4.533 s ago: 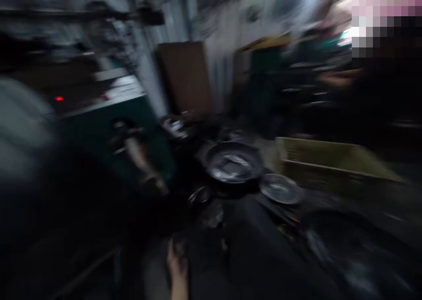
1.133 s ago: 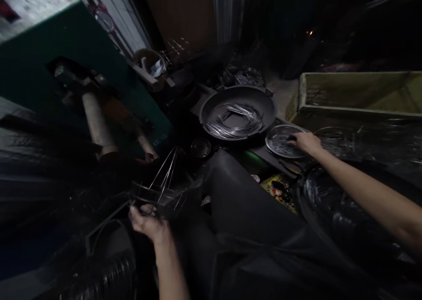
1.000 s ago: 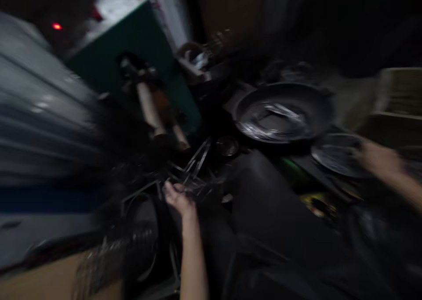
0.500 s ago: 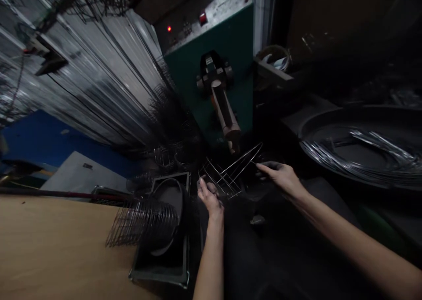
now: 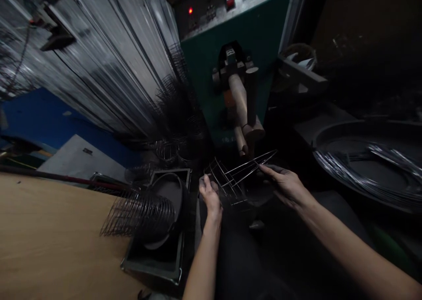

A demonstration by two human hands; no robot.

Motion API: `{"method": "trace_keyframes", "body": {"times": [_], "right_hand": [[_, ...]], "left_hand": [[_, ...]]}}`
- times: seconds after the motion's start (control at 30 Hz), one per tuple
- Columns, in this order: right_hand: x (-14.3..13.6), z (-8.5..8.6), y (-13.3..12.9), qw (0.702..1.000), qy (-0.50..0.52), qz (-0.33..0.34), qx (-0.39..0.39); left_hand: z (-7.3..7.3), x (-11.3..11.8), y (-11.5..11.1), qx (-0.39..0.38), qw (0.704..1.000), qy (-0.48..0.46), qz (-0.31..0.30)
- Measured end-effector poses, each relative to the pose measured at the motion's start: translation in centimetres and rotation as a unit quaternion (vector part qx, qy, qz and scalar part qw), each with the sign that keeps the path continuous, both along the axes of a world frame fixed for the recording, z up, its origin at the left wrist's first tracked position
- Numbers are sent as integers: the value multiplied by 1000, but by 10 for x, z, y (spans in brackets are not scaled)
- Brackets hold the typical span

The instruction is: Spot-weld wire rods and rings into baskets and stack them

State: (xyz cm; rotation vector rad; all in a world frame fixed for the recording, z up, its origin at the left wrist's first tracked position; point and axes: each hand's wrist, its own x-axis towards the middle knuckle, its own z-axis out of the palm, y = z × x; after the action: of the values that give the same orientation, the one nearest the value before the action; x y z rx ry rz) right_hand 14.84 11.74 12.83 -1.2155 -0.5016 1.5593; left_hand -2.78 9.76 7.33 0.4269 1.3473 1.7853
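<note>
My left hand (image 5: 210, 195) is closed on the left side of a small wire rack (image 5: 231, 181), thumb on top. The rack is thin bright metal, with crossing wires and a long narrow loop reaching up to the right. At that loop, the fingertips of my right hand (image 5: 287, 183) pinch a thin wire (image 5: 257, 163). Whether this wire is separate from the rack, I cannot tell. Just above the rack are the electrode arms (image 5: 242, 104) of a green spot-welding machine (image 5: 204, 71); the lower tip is close to the loop.
Left of my hands, several bent wire pieces (image 5: 138, 212) hang over a dark round pan (image 5: 174, 194) in a metal-framed bin (image 5: 154, 265). A wooden board (image 5: 49, 234) lies at far left. On the right, a wide black basin (image 5: 329, 133) holds loose wires (image 5: 356, 172). A red light glows on the machine.
The view has shifted, so the machine appears further right and higher. My right fingertips have come up to the rack's loop, and the rack is closer under the electrode arms.
</note>
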Motion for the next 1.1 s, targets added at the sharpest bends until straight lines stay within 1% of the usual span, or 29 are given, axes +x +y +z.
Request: {"method": "trace_keyframes", "body": {"times": [0.17,0.4,0.63,0.77,0.93,1.1], "right_hand": [[-3,10,0,998,41,-19,-44],[-5,10,3,999,38,-21,-18],[-11,22,7,996,49,-51,-59],[-14,26,10,994,52,-61,-70],[-14,24,9,993,78,-63,-67],[-4,18,-2,991,89,-66,-71]], "left_hand": [[3,0,2,9,1000,2,-21],[13,0,3,0,1000,5,-19],[15,-3,10,4,1000,-4,-25],[17,-5,13,-17,999,-2,-30],[18,-6,12,-38,999,-11,-30],[18,-3,14,-33,999,-38,-11]]}}
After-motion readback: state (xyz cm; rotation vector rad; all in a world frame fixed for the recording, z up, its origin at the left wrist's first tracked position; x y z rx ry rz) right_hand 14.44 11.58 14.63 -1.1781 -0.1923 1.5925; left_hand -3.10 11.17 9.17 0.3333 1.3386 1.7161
